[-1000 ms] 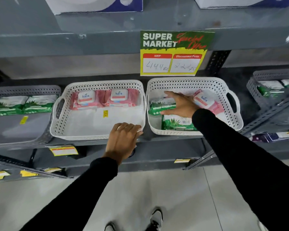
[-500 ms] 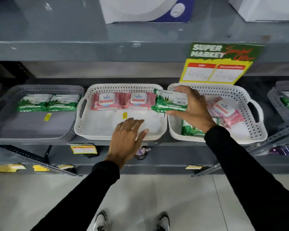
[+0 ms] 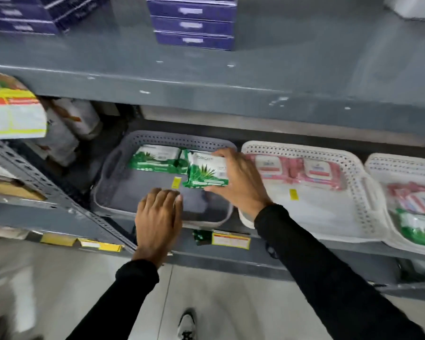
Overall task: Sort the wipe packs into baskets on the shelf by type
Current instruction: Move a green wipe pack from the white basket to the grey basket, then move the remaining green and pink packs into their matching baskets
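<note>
My right hand point(image 3: 238, 182) grips a green aloe wipe pack point(image 3: 206, 174) and holds it over the grey basket point(image 3: 113, 168), in front of the green packs point(image 3: 155, 159) lying along the basket's back wall. My left hand point(image 3: 158, 217) rests flat on the grey basket's front rim, holding nothing. To the right stands a white basket point(image 3: 368, 192) with pink wipe packs point(image 3: 322, 171) at its back. At the far right a second white basket point(image 3: 402, 160) holds pink packs point(image 3: 417, 200) and a green pack point(image 3: 417, 229) mixed.
The grey shelf above point(image 3: 206, 89) overhangs the baskets and carries stacked purple boxes point(image 3: 193, 23). A slanted metal strut point(image 3: 47, 187) runs at the left. A yellow price sign point(image 3: 12, 111) hangs at the upper left. Price labels point(image 3: 228, 239) line the shelf's front edge.
My right hand has carried the green pack leftward, from the far right white basket past the pink-pack basket to over the grey basket. My left hand shifted from the white basket's rim to the grey basket's rim.
</note>
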Tool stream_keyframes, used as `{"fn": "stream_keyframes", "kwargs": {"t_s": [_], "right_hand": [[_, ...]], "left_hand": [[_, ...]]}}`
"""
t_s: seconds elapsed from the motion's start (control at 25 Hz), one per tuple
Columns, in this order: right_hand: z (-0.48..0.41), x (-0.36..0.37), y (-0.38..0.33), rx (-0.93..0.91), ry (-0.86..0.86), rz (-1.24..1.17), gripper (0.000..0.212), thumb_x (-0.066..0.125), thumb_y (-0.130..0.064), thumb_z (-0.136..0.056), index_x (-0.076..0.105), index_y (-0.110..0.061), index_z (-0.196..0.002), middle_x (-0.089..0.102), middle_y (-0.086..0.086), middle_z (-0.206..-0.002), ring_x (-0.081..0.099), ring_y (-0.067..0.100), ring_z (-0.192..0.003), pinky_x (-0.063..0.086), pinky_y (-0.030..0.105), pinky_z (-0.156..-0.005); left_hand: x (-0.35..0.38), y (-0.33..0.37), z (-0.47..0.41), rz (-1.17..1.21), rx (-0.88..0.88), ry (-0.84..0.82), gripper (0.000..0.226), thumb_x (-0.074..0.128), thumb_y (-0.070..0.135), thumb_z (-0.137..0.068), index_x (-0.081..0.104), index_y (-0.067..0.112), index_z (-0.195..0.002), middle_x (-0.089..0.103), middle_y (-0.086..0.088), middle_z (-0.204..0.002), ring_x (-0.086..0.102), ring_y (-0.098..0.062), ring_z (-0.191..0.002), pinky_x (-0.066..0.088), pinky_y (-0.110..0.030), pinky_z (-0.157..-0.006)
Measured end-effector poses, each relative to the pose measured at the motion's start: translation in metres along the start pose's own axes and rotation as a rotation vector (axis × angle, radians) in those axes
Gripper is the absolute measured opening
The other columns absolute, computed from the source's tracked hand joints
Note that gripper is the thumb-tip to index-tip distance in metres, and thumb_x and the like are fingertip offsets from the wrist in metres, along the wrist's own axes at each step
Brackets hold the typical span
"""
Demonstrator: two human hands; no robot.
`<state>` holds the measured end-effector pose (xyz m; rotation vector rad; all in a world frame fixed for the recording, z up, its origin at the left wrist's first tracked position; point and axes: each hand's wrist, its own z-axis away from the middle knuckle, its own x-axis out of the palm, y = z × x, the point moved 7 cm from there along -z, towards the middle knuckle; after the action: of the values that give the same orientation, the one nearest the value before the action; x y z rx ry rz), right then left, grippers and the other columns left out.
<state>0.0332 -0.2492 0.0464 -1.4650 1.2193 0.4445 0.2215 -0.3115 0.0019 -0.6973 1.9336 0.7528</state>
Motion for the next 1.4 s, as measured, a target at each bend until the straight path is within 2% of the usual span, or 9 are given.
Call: {"fn": "stream_keyframes", "kwargs": {"t_s": [0.28, 0.44, 0.56, 0.68, 0.88, 1.0, 1.16, 1.24, 1.4], "right_hand": [[-0.037, 0.102, -0.014, 0.048, -0.11, 0.351, 0.08, 0.087, -0.028, -0.067, 0.045, -0.017, -0.134, 0.057, 0.007, -0.127, 0.057, 0.029, -0.116, 0.049, 0.045, -0.088], [-0.034, 0.1, -0.01, 0.054, -0.123, 0.334, 0.095, 0.088, -0.04, -0.065, 0.039, -0.019, -0.143, 0.055, 0.007, -0.133, 0.053, 0.029, -0.121, 0.049, 0.046, -0.093], [-0.023, 0.05, -0.004, 0.052, -0.035, 0.167, 0.093, 0.085, -0.044, -0.069, 0.038, -0.021, -0.146, 0.053, 0.009, -0.139, 0.05, 0.031, -0.128, 0.046, 0.045, -0.102], [0.011, -0.028, 0.035, 0.089, 0.05, 0.047, 0.082, 0.081, -0.033, -0.076, 0.04, -0.021, -0.146, 0.052, 0.007, -0.14, 0.048, 0.028, -0.129, 0.045, 0.044, -0.103], [0.108, -0.154, 0.161, 0.318, 0.075, 0.015, 0.077, 0.078, -0.025, -0.079, 0.04, -0.024, -0.146, 0.049, 0.003, -0.146, 0.045, 0.023, -0.133, 0.039, 0.041, -0.11], [0.168, -0.212, 0.243, 0.44, 0.073, 0.02, 0.083, 0.084, -0.03, -0.074, 0.042, -0.024, -0.146, 0.049, 0.005, -0.148, 0.046, 0.026, -0.135, 0.038, 0.041, -0.112], [0.233, -0.256, 0.336, 0.537, -0.181, 0.098, 0.101, 0.091, -0.044, -0.063, 0.039, -0.032, -0.149, 0.041, 0.002, -0.159, 0.036, 0.024, -0.146, 0.033, 0.047, -0.118], [0.248, -0.258, 0.36, 0.521, -0.336, 0.189, 0.1, 0.088, -0.044, -0.068, 0.036, -0.03, -0.152, 0.039, 0.002, -0.16, 0.031, 0.026, -0.149, 0.026, 0.047, -0.119], [0.249, -0.252, 0.375, 0.381, -0.361, 0.443, 0.084, 0.083, -0.043, -0.074, 0.045, -0.028, -0.147, 0.05, 0.002, -0.152, 0.042, 0.024, -0.142, 0.03, 0.045, -0.107]], "left_hand": [[0.026, -0.023, 0.007, -0.027, -0.02, -0.108, 0.037, 0.034, 0.03, -0.103, 0.06, 0.02, -0.079, 0.064, -0.005, -0.079, 0.057, -0.033, -0.076, 0.04, -0.043, -0.072], [0.022, -0.019, 0.006, 0.01, -0.013, -0.131, 0.032, 0.038, 0.034, -0.102, 0.064, 0.018, -0.093, 0.065, -0.006, -0.091, 0.059, -0.033, -0.085, 0.042, -0.043, -0.077], [0.013, 0.018, -0.002, 0.123, 0.044, -0.073, 0.029, 0.042, 0.033, -0.1, 0.061, 0.013, -0.108, 0.063, -0.009, -0.102, 0.057, -0.032, -0.093, 0.044, -0.043, -0.078], [0.017, 0.096, -0.002, 0.231, 0.225, -0.096, 0.029, 0.043, 0.031, -0.101, 0.059, 0.013, -0.117, 0.062, -0.009, -0.112, 0.056, -0.031, -0.102, 0.047, -0.043, -0.085], [0.044, 0.243, 0.024, 0.339, 0.487, -0.169, 0.034, 0.043, 0.034, -0.101, 0.062, 0.014, -0.121, 0.067, -0.006, -0.12, 0.058, -0.028, -0.12, 0.044, -0.04, -0.099], [0.063, 0.315, 0.044, 0.315, 0.573, -0.213, 0.04, 0.044, 0.039, -0.1, 0.064, 0.012, -0.121, 0.071, -0.007, -0.118, 0.062, -0.028, -0.118, 0.039, -0.036, -0.102], [0.088, 0.382, 0.062, 0.24, 0.61, -0.251, 0.047, 0.045, 0.043, -0.099, 0.067, 0.007, -0.119, 0.074, -0.012, -0.113, 0.067, -0.031, -0.111, 0.04, -0.036, -0.1], [0.098, 0.393, 0.068, 0.164, 0.617, -0.259, 0.047, 0.042, 0.044, -0.1, 0.069, 0.008, -0.115, 0.075, -0.011, -0.108, 0.068, -0.031, -0.106, 0.041, -0.038, -0.099], [0.107, 0.395, 0.071, 0.097, 0.583, -0.237, 0.037, 0.046, 0.038, -0.1, 0.071, 0.013, -0.109, 0.077, -0.007, -0.101, 0.07, -0.029, -0.101, 0.045, -0.04, -0.098]]}}
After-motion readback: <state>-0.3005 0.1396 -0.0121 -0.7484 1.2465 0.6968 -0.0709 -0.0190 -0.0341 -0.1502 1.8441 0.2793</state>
